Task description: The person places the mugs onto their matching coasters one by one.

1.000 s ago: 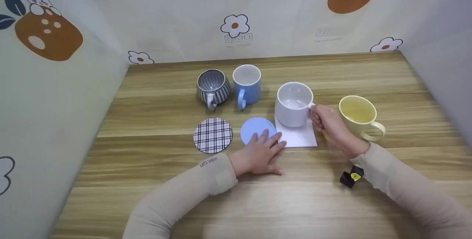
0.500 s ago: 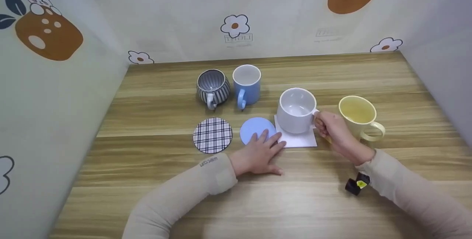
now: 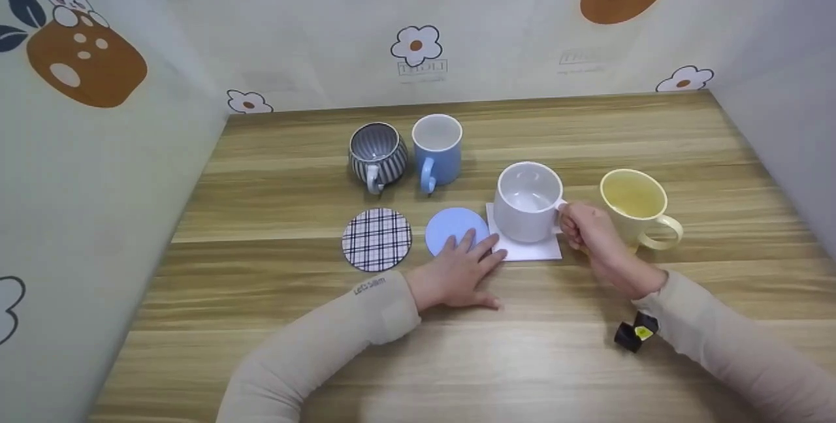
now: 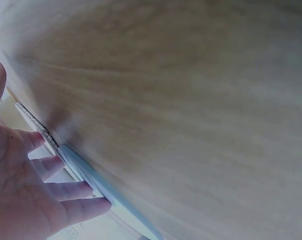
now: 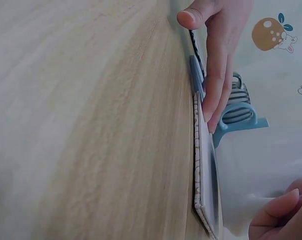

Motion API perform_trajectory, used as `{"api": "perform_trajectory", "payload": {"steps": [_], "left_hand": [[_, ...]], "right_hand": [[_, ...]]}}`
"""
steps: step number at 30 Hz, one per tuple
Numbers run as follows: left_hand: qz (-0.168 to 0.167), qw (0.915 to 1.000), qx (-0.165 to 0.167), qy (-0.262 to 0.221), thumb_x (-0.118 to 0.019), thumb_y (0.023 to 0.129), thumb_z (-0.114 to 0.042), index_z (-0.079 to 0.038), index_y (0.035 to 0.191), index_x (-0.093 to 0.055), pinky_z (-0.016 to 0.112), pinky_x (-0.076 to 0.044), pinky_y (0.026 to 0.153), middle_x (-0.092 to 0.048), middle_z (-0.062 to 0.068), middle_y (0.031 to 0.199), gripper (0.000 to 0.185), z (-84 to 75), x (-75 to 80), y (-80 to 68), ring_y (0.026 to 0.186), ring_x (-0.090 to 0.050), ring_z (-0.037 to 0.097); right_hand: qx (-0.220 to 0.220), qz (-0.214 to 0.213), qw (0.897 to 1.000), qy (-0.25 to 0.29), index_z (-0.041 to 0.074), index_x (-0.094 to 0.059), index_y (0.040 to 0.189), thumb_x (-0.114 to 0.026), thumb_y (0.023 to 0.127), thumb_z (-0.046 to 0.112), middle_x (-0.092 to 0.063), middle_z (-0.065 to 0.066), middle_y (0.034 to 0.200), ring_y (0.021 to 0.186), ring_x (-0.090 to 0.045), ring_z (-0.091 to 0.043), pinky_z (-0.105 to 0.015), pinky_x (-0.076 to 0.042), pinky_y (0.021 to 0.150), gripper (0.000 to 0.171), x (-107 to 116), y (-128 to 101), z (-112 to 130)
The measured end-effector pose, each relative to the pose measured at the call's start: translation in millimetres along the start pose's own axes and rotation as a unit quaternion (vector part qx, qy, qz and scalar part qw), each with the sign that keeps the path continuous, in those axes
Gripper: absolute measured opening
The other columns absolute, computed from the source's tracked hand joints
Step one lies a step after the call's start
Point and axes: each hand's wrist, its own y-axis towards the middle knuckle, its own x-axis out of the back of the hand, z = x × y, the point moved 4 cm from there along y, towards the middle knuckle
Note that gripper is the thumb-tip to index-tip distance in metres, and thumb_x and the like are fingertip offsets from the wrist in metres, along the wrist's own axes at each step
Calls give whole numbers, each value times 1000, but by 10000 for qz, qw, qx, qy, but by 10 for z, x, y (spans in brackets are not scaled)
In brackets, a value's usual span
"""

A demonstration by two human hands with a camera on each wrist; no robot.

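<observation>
Wooden table [image 3: 274, 181], right hand [image 3: 591, 234] gripping white mug [image 3: 528, 204] handle; left hand [image 3: 457, 269] flat, coaster edge-on only in wrist view.

Your white mug [image 3: 528, 202] stands upright and empty on the white square coaster [image 3: 530, 248], toward its back edge, handle pointing right into your right hand [image 3: 591, 230]. That coaster lies flat on the wood, its left edge just beside the blue round coaster [image 3: 452, 227].

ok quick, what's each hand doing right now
Left hand: open, fingers flat on the blue coaster and white coaster.
Right hand: closed, holding the white mug by its handle.
</observation>
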Motion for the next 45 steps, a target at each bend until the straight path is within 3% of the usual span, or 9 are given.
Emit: {"api": "perform_trajectory", "payload": {"steps": [15,31,45], "left_hand": [[34,10000,30,-16,-42,83,-67,-21,147,-18,54,-20,107,-10,4,154,82,5,-8,12,138,-11,37],[82,9999,27,108,-40,83,-68,-21,148,-17,54,-20,107,-8,5,154,83,2,-11,24,138,-11,37],[225,9996,27,-155,-41,84,-66,-23,147,-17,53,-19,108,-7,3,155,80,20,18,17,139,-10,37]], "right_hand": [[232,-127,9996,-46,12,-35,50,-38,88,10,-35,4,47,44,-31,-8,-19,-26,45,38,-24,-52,-43],[213,123,9993,-286,13,-35,53,-35,90,12,-36,2,50,46,-33,-11,-22,-29,47,37,-41,-98,-99],[98,417,9974,-580,10,-44,61,-37,95,17,-47,1,57,49,-41,-9,-21,-38,47,36,-3,-134,-84]]}}
